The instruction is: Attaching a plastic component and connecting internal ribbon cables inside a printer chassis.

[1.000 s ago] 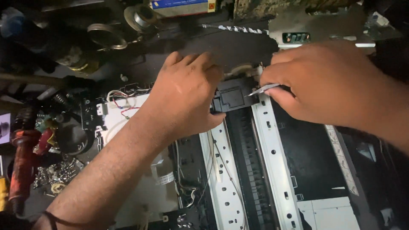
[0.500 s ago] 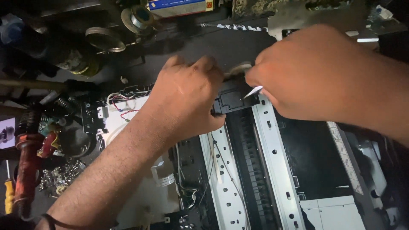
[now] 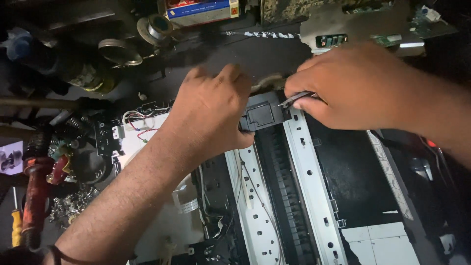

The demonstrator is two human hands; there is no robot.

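Black plastic and pale metal make up the opened printer point(image 3: 314, 196) on the bench, its two long white rails point(image 3: 309, 176) running from near to far with a ribbed black roller point(image 3: 282, 196) between them. At the far end of the roller sits a small black carriage block point(image 3: 260, 115), the thing both hands are busy with.

The left hand point(image 3: 211, 115) lies over the block's left side, fingers curled down and forward onto it, pressing rather than pinching. It seems placed so as to steady the block while the other hand works. Whether the fingertips close around an edge is hidden by the knuckles.

The right hand point(image 3: 353, 91) comes in from the far right and is closed on a thin grey tool point(image 3: 294, 99), pinched between thumb and forefinger. The tool's tip points left and touches the block's right upper corner. Holding it so near the tip would give fine control in a tight spot.

Left of the printer, red and white wires point(image 3: 140, 130) loop over a white panel, exposed because the cover is off. Further left lies a red-handled tool point(image 3: 37, 191), beside a yellow screwdriver point(image 3: 16, 226) and a heap of small metal screws point(image 3: 73, 206), kept within reach. At the far edge stand a solder spool point(image 3: 154, 28) and a green circuit board point(image 3: 331, 40).
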